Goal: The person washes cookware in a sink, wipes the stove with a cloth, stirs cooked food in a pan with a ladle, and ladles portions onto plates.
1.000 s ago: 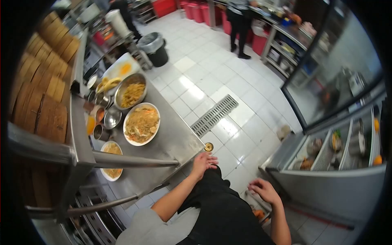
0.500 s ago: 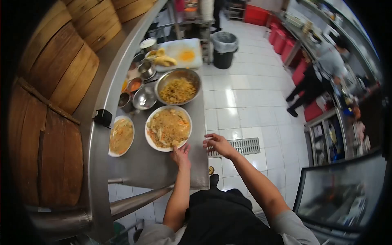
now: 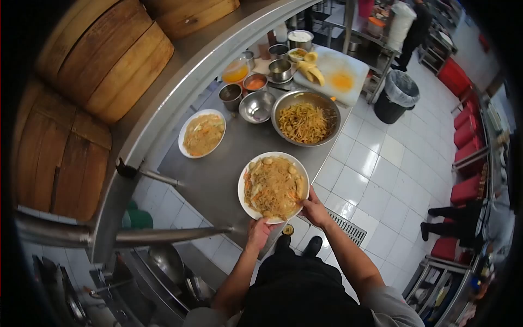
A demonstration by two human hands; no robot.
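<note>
A white plate (image 3: 241, 203) heaped with noodles (image 3: 274, 187) and bits of vegetable is held near the front edge of the steel table. My left hand (image 3: 260, 233) grips its near rim, the fingers partly hidden under the plate. On the right rim, my right hand (image 3: 315, 208) is closed with the thumb on top. A second white plate (image 3: 181, 143) of noodles lies on the table to the left. Behind the held plate stands a large metal bowl (image 3: 279, 137) with darker noodles in it. An empty-looking small metal bowl (image 3: 257, 107) sits beside it.
At the back are a white cutting board (image 3: 357, 73) with yellow stains and several metal containers (image 3: 280, 71). A steel rail (image 3: 158, 71) runs along the left below wooden steamers (image 3: 109, 65). A lined bin (image 3: 393, 103) and a person's legs (image 3: 452, 220) are on the right.
My right hand has come in and taken the plate's right rim. The plate has moved toward me, closer to the table's front edge. The view has turned left.
</note>
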